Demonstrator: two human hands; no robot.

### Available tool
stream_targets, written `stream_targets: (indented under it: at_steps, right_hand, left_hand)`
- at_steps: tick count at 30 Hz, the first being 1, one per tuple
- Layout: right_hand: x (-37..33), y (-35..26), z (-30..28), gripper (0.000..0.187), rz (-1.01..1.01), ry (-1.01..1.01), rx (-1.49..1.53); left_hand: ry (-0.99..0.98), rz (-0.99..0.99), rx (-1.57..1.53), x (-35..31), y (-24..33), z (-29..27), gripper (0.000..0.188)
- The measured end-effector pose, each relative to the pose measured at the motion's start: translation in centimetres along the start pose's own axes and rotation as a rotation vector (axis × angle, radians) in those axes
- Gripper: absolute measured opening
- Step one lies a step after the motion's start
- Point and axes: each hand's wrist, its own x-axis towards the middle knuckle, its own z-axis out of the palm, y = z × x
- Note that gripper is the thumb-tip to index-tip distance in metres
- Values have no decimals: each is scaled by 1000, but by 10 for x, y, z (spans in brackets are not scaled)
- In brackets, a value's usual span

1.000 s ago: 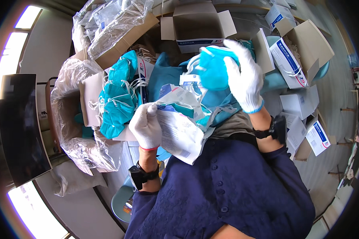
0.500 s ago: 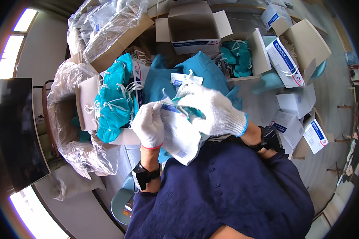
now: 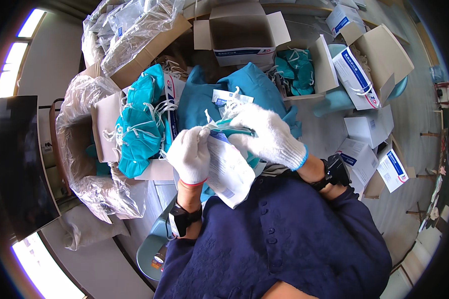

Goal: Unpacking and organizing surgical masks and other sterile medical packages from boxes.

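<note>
My left hand [image 3: 190, 153], in a white knitted glove, pinches the top edge of a white printed packet [image 3: 230, 172] that hangs over my lap. My right hand [image 3: 270, 135], gloved the same way, grips a teal respirator mask [image 3: 237, 131] at the packet's upper edge. White straps stick up from that mask between my hands. How far the mask sits inside the packet is hidden. Left of my hands, a stack of teal masks [image 3: 138, 133] with white straps lies in an open carton [image 3: 104, 127]. Another small packet [image 3: 233, 97] rests on blue-green fabric [image 3: 249, 77] just beyond my hands.
An empty open box [image 3: 242, 35] stands at the far middle. Right of it, a carton [image 3: 327, 70] holds more masks [image 3: 297, 70]. White boxes [image 3: 359, 154] are stacked at the right. Clear plastic lines cartons [image 3: 80, 104] at the left. A blue-grey stool [image 3: 154, 244] stands at lower left.
My right hand has turned slightly and moved up a little, and the mask in it now looks flatter. My left hand keeps its pinch on the packet, which has shifted slightly right.
</note>
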Motion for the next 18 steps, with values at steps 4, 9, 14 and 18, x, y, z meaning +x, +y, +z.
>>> stream_targets:
  at_steps: [4,9,14,18]
  right_hand:
    - [7,6,-15,23,78,171,145]
    - [6,43,-52,17,367,528,765]
    - [12,92,-99,37,373,756,480]
    - [0,134,-111,40,352,813,-1054]
  left_hand:
    - [115,-108,-29,-9,-8,1,13]
    - [198,-394,-51,-12,-15,-11,28]
    - [203,-501,-258,-16,-26,-5,28]
    - [212,-507,-290,-17,-26,1,28]
